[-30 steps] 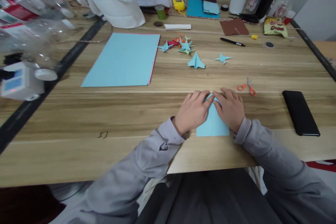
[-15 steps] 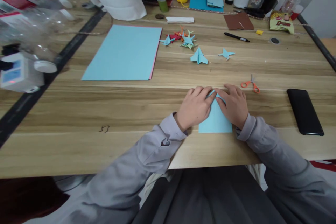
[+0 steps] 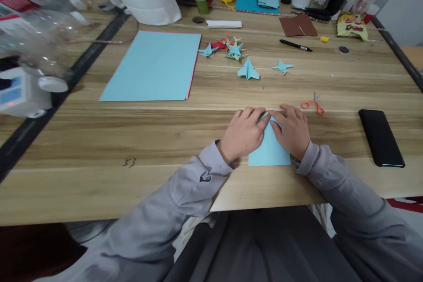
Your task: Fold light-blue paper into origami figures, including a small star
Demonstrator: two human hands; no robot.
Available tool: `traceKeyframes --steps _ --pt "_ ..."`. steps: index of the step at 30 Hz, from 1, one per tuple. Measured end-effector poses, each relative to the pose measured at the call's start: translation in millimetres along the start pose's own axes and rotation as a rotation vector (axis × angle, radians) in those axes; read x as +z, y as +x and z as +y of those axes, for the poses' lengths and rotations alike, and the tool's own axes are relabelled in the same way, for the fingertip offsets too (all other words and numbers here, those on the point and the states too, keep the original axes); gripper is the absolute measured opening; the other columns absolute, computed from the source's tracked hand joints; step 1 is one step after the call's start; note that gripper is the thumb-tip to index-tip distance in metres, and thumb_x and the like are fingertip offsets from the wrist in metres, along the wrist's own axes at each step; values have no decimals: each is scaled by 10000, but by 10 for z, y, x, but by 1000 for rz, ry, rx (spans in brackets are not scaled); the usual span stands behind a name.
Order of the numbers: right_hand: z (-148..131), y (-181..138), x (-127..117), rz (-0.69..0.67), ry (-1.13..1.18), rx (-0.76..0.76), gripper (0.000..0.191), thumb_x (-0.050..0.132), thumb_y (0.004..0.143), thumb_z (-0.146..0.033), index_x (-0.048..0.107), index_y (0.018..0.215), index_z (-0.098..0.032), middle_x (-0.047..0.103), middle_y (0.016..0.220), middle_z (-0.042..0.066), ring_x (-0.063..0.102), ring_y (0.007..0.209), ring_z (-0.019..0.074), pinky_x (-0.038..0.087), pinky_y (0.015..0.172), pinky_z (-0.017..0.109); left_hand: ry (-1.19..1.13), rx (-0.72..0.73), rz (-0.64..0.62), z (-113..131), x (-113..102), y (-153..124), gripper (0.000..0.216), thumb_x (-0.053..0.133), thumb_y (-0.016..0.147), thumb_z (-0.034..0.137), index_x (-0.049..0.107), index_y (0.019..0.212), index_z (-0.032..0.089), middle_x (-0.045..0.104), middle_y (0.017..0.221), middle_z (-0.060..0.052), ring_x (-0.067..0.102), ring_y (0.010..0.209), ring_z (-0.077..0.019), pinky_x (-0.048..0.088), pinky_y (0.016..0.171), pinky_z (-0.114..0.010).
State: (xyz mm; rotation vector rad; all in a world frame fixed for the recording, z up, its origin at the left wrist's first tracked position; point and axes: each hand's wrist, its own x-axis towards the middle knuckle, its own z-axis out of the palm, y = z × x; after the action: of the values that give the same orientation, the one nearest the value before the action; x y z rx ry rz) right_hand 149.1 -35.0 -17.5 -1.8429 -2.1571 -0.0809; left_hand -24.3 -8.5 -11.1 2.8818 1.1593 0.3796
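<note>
A light blue folded paper (image 3: 269, 152) lies on the wooden table (image 3: 139, 141) near its front edge, its far end folded to a point. My left hand (image 3: 243, 134) presses flat on the paper's left folded flap, fingers together and stretched toward the tip. My right hand (image 3: 292, 131) lies flat on the right flap the same way. The fingertips of both hands meet near the paper's point. Both sleeves are grey.
A large light blue sheet (image 3: 153, 67) over a pink one lies at the left. Several small folded paper figures (image 3: 236, 50) sit beyond my hands. Orange scissors (image 3: 312, 105), a black phone (image 3: 380, 137) and a black pen (image 3: 295, 45) are at the right. Clutter lines the far edge.
Both hands stay pressed on the folded paper with only slight finger shifts. The view has tilted a little, so everything sits slightly higher in the picture.
</note>
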Motion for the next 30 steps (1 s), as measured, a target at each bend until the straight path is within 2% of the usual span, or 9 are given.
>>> traceKeyframes --steps 12,22,30 --pt "-6 10 -12 -34 -4 11 373 483 961 -331 656 1291 -311 575 1346 125 482 1221 308 392 986 459 70 30 23 -11 6 1 445 417 922 228 560 1336 149 583 1326 -149 491 1130 -330 427 846 -462" --pt "-16 9 -9 -27 -11 7 368 490 964 -339 661 1286 -295 581 1350 126 491 1220 311 394 986 460 60 14 -4 -7 -3 -2 462 419 929 241 546 1363 145 575 1337 -154 480 1143 -333 418 862 -471" --pt "0 3 -4 -6 -5 11 391 529 943 -360 644 1287 -213 621 1312 135 516 1194 304 392 974 429 75 18 4 -1 0 4 457 413 940 248 546 1365 142 585 1334 -145 487 1138 -328 416 862 -467"
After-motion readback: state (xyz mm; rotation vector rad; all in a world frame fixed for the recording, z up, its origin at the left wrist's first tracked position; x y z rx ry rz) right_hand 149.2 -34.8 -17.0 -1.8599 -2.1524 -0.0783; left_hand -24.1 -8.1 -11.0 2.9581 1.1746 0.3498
